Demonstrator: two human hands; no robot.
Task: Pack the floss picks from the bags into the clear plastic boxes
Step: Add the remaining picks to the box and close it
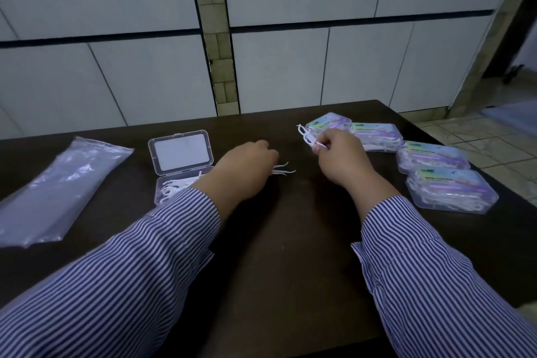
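Note:
An open clear plastic box (180, 154) stands left of centre on the dark table (290, 241); its lid is raised and white floss picks (180, 184) lie in its base. My left hand (247, 166) is just right of the box and grips a few floss picks (283, 170) whose pointed ends stick out to the right. My right hand (340, 154) is raised a little farther right and pinches a small bunch of white floss picks (306, 135) with their heads pointing up and left.
A flat clear plastic bag (58, 186) lies at the table's left. Several closed clear boxes with coloured labels (450, 189) sit along the right side near the table edge. White cabinet fronts stand behind the table; tiled floor shows at right.

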